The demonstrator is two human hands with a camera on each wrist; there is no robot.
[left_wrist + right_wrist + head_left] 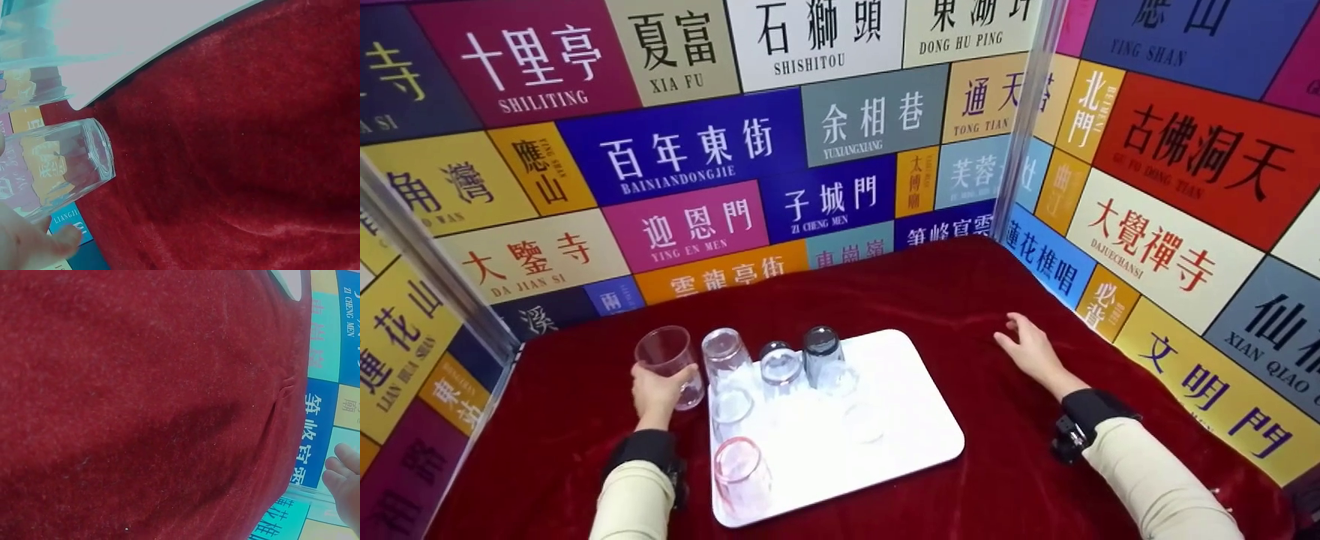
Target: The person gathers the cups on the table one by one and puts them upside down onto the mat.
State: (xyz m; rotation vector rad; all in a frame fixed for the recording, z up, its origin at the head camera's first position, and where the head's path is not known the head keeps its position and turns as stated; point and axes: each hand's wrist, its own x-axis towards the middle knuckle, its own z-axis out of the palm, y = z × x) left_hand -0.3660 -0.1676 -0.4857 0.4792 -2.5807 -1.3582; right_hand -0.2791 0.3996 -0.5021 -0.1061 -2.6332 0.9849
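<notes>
While the left hand [658, 394] wraps its grip around the pink-tinted clear glass tumbler [670, 362] low on its side, it looks fragile and slippery; the right hand [1030, 349] rests flat, fingers apart.

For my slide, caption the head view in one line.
Left hand grips a clear glass beside a white tray of glasses; right hand rests on red cloth.

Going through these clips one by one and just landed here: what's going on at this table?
A person sits at a table covered in red cloth. The left hand grips a pinkish clear glass, mouth up, just off the left edge of a white tray. On the tray stand several more glasses, most upside down, with another pinkish glass near its front corner. The right hand rests open on the cloth to the tray's right, holding nothing.
</notes>
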